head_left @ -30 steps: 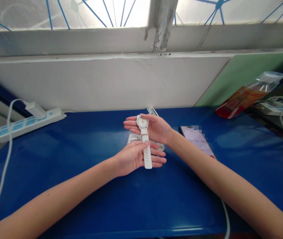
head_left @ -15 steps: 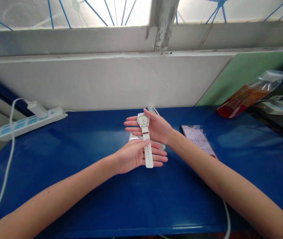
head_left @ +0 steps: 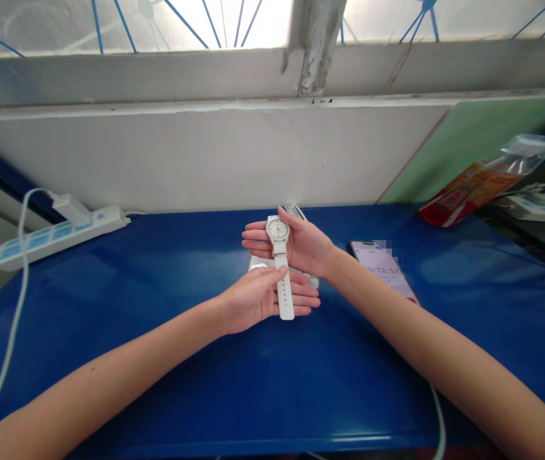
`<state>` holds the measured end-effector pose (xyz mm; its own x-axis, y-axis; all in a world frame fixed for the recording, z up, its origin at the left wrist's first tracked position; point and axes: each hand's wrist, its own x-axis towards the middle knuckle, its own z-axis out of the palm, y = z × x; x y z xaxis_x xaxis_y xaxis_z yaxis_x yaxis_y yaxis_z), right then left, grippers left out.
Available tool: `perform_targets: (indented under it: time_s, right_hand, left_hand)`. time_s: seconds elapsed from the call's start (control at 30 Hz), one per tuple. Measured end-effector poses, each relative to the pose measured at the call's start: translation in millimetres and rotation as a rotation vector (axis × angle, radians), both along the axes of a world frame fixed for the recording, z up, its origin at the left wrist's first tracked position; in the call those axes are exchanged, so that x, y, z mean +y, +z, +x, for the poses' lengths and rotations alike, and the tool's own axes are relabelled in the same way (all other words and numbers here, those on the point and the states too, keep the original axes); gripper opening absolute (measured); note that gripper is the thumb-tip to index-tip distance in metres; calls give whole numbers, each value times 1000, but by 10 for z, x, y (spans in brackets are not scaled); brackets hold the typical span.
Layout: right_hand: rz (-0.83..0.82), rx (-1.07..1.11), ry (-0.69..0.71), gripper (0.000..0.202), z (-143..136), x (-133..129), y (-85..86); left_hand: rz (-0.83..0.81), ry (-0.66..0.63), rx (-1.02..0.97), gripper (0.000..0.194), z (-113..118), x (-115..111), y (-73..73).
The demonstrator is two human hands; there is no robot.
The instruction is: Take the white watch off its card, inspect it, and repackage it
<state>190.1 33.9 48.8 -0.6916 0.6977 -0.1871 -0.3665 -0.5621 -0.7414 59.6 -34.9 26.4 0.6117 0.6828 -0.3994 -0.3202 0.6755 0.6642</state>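
A white wristwatch (head_left: pixel 278 229) with a round dial and a long strap stretches across both hands above the blue table. My left hand (head_left: pixel 257 295) pinches the strap under its thumb, its fingers extended flat behind it. The punched strap end hangs just below that thumb. My right hand (head_left: pixel 311 248) holds the watch case, with the thumb along its right edge and the fingers passing behind it. Under the hands lies a white object (head_left: pixel 255 262), mostly hidden, so its kind cannot be made out.
On the left lies a white power strip (head_left: pixel 61 236) with a charger plugged in and a cable (head_left: pixel 18 313). A phone (head_left: pixel 382 271) showing a timer lies by my right forearm. A drink bottle (head_left: pixel 483 182) leans at the back right. The blue table (head_left: pixel 272 396) ends at a wall.
The hands and watch have shifted very slightly, the watch case a little to the right. My grip looks the same. The phone's timer has advanced one second.
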Motion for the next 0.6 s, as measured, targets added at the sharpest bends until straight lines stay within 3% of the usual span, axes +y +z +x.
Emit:
perform_targets:
  time_s: [0.6]
  right_hand:
    - [-70,7,54,59,19,-1,57]
  left_hand:
    - [3,-20,-15,35,-17,6,33]
